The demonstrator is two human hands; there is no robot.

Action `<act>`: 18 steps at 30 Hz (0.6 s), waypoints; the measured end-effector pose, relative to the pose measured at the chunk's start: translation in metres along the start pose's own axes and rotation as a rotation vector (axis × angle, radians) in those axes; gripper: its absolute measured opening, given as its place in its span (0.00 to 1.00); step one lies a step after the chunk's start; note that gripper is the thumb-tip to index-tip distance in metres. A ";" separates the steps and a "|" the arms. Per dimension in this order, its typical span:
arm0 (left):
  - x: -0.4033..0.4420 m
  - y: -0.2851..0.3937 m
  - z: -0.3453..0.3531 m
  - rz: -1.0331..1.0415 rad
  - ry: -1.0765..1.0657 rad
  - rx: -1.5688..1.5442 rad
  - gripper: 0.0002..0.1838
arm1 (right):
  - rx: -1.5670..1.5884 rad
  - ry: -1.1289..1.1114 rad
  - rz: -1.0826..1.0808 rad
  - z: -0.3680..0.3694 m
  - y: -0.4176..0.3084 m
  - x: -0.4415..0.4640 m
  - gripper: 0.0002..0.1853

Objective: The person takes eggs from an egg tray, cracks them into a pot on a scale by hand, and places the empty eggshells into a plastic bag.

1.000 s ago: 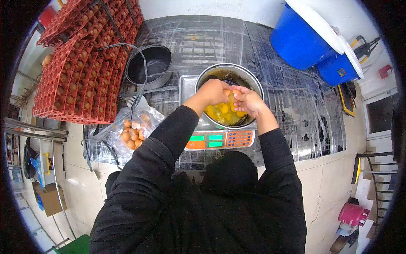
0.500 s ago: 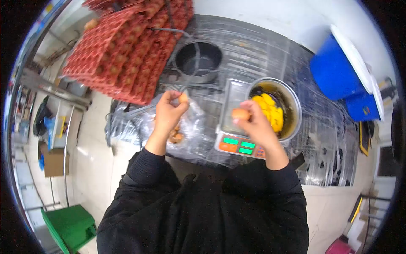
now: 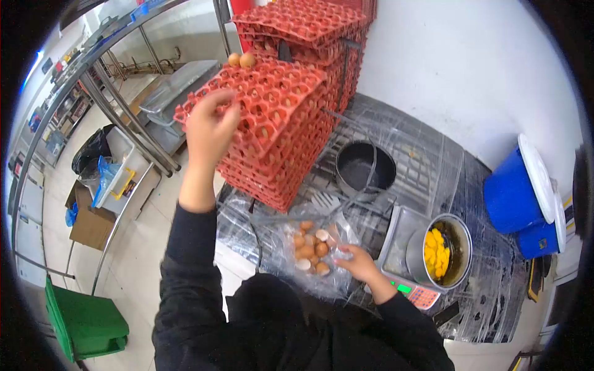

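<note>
My left hand [image 3: 212, 123] is raised over the near edge of the top red egg tray [image 3: 266, 93], fingers apart and empty. Two brown eggs [image 3: 241, 60] rest on that tray's far corner. Low over the right side of a clear plastic bag [image 3: 337, 284], my right hand [image 3: 359, 264] has its fingers spread and holds nothing visible. Brown eggshells [image 3: 307, 248] lie in the bag. To the right, a metal pot [image 3: 419, 253] with several yolks [image 3: 436, 253] inside stands on a digital scale [image 3: 396, 235].
An empty dark pot [image 3: 365, 168] and a slotted spatula [image 3: 325, 201] are behind the bag. Blue buckets [image 3: 516, 191] with white lids stand at the right. A green bin [image 3: 86, 321], a cardboard box [image 3: 93, 226] and metal shelving are on the left.
The view has swung left. My hands have parted from over the pot; the left moved up to the trays, the right to the bag. The shells they held are no longer in them.
</note>
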State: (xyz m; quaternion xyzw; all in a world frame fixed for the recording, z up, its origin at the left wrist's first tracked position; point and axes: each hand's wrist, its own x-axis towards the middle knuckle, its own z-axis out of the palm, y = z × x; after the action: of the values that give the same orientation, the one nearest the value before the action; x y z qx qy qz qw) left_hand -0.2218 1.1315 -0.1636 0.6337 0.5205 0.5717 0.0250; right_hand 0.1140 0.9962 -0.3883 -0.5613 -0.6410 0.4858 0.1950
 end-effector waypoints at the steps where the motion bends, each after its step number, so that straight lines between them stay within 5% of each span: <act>1: 0.039 -0.009 0.004 0.007 -0.024 0.085 0.17 | 0.017 0.025 0.067 -0.004 -0.009 -0.008 0.26; 3: 0.104 -0.023 0.021 -0.095 -0.126 0.364 0.25 | 0.076 0.078 0.130 -0.006 0.007 -0.015 0.24; 5: 0.157 -0.081 0.056 -0.138 -0.126 0.449 0.23 | 0.200 0.167 0.097 -0.006 0.023 -0.029 0.22; 10: 0.185 -0.120 0.111 -0.372 -0.306 0.732 0.22 | 0.231 0.349 0.255 -0.018 -0.017 -0.073 0.22; 11: 0.188 -0.144 0.124 -0.425 -0.184 0.725 0.23 | 0.211 0.371 0.294 -0.020 -0.025 -0.080 0.22; 15: 0.189 -0.112 0.114 -0.408 -0.166 0.722 0.22 | 0.243 0.422 0.294 -0.023 -0.038 -0.088 0.22; 18: 0.174 -0.055 0.106 -0.019 -0.090 0.429 0.23 | 0.218 0.476 0.175 -0.025 -0.068 -0.077 0.24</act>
State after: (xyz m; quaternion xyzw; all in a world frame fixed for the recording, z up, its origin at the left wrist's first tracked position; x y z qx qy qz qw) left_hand -0.2106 1.3359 -0.1131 0.6445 0.6345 0.4188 -0.0815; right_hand 0.1199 0.9435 -0.2971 -0.6887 -0.4700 0.4215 0.3566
